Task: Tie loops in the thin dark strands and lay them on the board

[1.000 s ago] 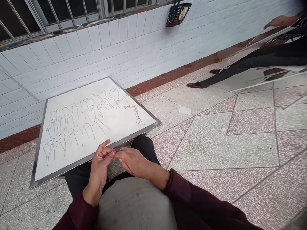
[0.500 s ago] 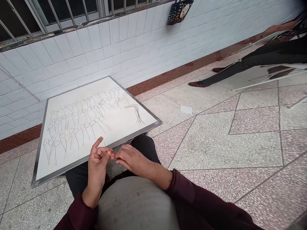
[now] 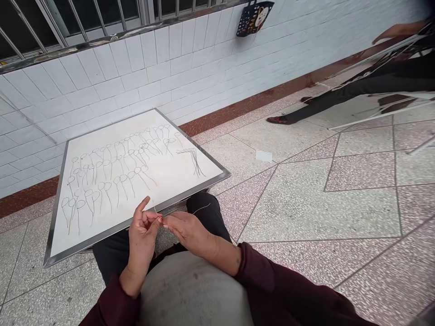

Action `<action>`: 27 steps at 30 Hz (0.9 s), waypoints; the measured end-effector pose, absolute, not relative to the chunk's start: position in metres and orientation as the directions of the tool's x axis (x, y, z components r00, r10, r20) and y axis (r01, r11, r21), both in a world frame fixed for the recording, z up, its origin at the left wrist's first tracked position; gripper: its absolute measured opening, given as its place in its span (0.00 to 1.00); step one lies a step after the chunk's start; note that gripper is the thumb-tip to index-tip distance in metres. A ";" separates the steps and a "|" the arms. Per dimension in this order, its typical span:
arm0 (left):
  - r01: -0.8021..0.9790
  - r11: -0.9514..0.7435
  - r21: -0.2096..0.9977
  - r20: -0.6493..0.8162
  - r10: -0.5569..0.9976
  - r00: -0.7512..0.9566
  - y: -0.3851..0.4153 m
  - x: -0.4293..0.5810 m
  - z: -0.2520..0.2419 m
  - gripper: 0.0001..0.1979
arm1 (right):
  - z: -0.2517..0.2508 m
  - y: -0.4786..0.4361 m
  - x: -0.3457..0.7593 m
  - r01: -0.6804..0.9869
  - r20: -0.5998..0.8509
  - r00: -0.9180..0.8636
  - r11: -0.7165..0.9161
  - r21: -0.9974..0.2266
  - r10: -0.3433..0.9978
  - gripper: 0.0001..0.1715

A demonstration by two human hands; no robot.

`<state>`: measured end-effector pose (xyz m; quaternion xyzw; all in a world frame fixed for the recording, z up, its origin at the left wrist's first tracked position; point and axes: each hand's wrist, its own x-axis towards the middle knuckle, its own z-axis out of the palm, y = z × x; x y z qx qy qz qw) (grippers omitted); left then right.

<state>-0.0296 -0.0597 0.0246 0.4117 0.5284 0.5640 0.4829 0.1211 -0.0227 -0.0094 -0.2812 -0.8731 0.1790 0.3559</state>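
My left hand (image 3: 144, 235) and my right hand (image 3: 192, 232) meet fingertip to fingertip above my lap, at the near edge of the board. Both pinch a thin wire (image 3: 204, 207), whose loose end sticks out past my right hand over my knee. The part between the fingertips is too small to make out. My left index finger points up, off the wire. On the white board (image 3: 176, 181) lie several thin wires with round loops and long tails (image 3: 107, 185), in rough rows. A bundle of bent, unlooped wires (image 3: 194, 158) rests near the board's right corner.
A tiled wall (image 3: 136, 72) with a barred window stands behind the board, and a dark basket (image 3: 254, 18) hangs on it. A white paper piece (image 3: 264, 156) lies on the floor. At the right, another person's leg (image 3: 326, 102) extends beside a pale frame.
Both hands have shifted slightly, still joined at the fingertips. The wire's loose end now shows beyond my right hand. At the right, the other person's arm has moved up.
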 end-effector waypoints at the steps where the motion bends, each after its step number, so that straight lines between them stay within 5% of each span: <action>1: -0.105 0.030 0.994 -0.050 0.980 -0.191 -0.060 -0.030 0.024 0.33 | -0.010 -0.023 0.121 0.376 0.513 -0.585 0.771 -0.514 0.627 0.15; 11: -0.120 0.023 0.992 -0.052 0.970 -0.237 -0.059 -0.031 0.021 0.32 | -0.004 -0.027 0.120 0.296 0.485 -0.596 0.737 -0.607 0.640 0.08; 19: -0.087 0.055 0.995 -0.072 0.975 -0.210 -0.060 -0.031 0.016 0.32 | -0.009 -0.027 0.117 0.375 0.462 -0.577 0.722 -0.582 0.673 0.10; 27: -0.115 0.057 0.992 -0.078 0.979 -0.187 -0.060 -0.034 0.015 0.32 | -0.013 -0.026 0.117 0.396 0.398 -0.552 0.650 -0.649 0.733 0.02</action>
